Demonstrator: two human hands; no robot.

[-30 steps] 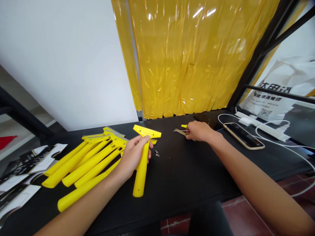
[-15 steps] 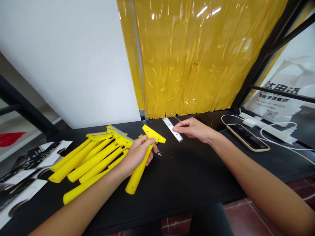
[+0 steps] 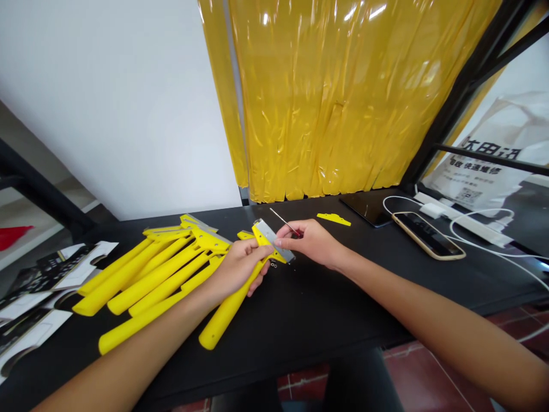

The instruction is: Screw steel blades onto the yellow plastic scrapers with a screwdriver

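My left hand [image 3: 240, 266] is closed around the neck of a yellow scraper [image 3: 221, 323], its handle slanting down toward the front edge. Against the scraper's head lies a silver metal blade [image 3: 266, 232]. The fingertips of my right hand [image 3: 312, 241] pinch that blade, and the same hand keeps a thin screwdriver [image 3: 279, 217] with a dark red handle, its shaft pointing up and left. Small screws or nuts [image 3: 273, 264] lie on the table just behind the scraper. To the left, several yellow scrapers [image 3: 156, 272] with grey blades are piled together.
A flat yellow plate [image 3: 333, 219] lies on the black table [image 3: 338, 315]. A dark tablet [image 3: 366, 209], a phone [image 3: 428, 236] and a power strip [image 3: 465, 222] with white cables are on the right. Printed cards [image 3: 47, 303] lie far left; a yellow curtain [image 3: 300, 103] hangs behind.
My right hand has brought the metal blade left onto the head of the scraper. The scraper has tilted a little. The yellow plate on the table, hidden before behind my right hand, now shows.
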